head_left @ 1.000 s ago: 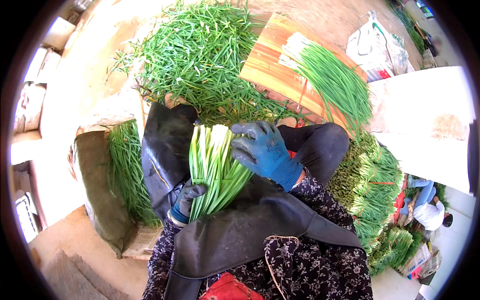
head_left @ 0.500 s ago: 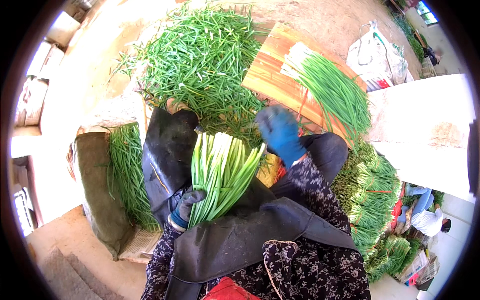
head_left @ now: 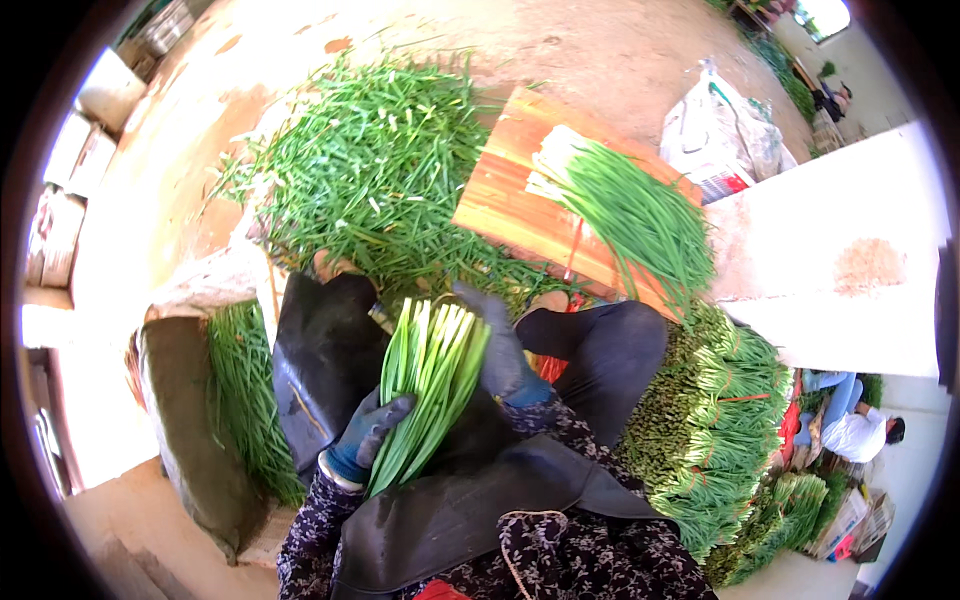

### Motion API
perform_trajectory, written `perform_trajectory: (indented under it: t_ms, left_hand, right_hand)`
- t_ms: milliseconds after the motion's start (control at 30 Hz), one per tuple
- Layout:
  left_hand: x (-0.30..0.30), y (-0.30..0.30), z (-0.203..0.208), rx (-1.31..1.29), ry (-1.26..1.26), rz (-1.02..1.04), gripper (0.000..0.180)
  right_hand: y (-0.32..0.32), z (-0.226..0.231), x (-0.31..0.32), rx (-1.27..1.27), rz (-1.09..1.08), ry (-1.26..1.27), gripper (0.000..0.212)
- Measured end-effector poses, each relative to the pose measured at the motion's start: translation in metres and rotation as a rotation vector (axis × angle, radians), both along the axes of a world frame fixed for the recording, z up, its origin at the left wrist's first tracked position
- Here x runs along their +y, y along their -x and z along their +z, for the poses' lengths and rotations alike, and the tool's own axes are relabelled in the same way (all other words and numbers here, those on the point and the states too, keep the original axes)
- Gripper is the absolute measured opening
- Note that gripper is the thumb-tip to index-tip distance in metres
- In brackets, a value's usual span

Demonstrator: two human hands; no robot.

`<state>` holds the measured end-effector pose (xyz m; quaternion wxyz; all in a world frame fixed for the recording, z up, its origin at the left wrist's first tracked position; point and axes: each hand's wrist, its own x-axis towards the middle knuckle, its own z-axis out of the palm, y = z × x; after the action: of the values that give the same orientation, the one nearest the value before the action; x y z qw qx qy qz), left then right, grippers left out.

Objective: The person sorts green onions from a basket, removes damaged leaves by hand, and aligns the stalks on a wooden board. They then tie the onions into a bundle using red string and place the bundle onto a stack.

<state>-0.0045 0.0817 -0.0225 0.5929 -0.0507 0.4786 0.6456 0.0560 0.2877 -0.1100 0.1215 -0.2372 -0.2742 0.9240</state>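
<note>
A loose bunch of garlic chives, pale ends upward, stands tilted above my lap. My left hand, in a grey and blue glove, is closed round its lower left side. My right hand, gloved alike, lies along the right side of the bunch near the pale tips. Its fingers are stretched out and look flat against the stalks. A dark apron covers my lap under the bunch.
A heap of loose green leaves lies ahead on the floor. Right of it, a wooden board bears a pile of chives. Tied bundles are stacked at my right, beside a white block. A sack-covered chive pile stands left. Another person is far right.
My right hand has come down and left from beside the board to the bunch's right side. The bunch is narrower, more gathered. The whole view has shifted slightly.
</note>
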Motion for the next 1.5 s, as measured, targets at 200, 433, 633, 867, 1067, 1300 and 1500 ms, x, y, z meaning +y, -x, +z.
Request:
perform_trajectory:
  t_ms: [200,433,633,867,1067,1300,1500]
  left_hand:
    - [0.017,-0.001,0.000,0.036,0.003,-0.202,0.044]
    - [0.029,-0.017,0.014,0.137,0.063,-0.238,0.049]
    - [-0.020,0.009,-0.050,-0.025,-0.007,-0.310,0.050]
    - [-0.012,0.069,0.096,1.628,0.076,-0.640,0.094]
    - [0.090,0.040,0.111,0.761,-0.590,-0.120,0.107]
    - [0.095,0.088,-0.031,0.996,-0.744,-0.216,0.056]
    - [0.092,0.035,0.030,0.486,-0.664,-0.300,0.098]
  right_hand:
    - [0.007,0.002,0.025,0.326,0.188,-0.456,0.060]
    - [-0.003,0.039,0.027,0.238,0.311,0.134,0.025]
    - [0.007,0.084,0.126,0.208,-0.059,-0.331,0.022]
    - [-0.010,0.149,0.233,0.166,-0.200,-0.743,0.018]
    - [0.005,0.166,0.076,0.424,0.222,-1.015,0.019]
    - [0.009,0.194,0.032,0.449,0.152,-1.190,0.045]
    - [0.008,0.174,0.050,0.214,0.048,-2.248,0.059]
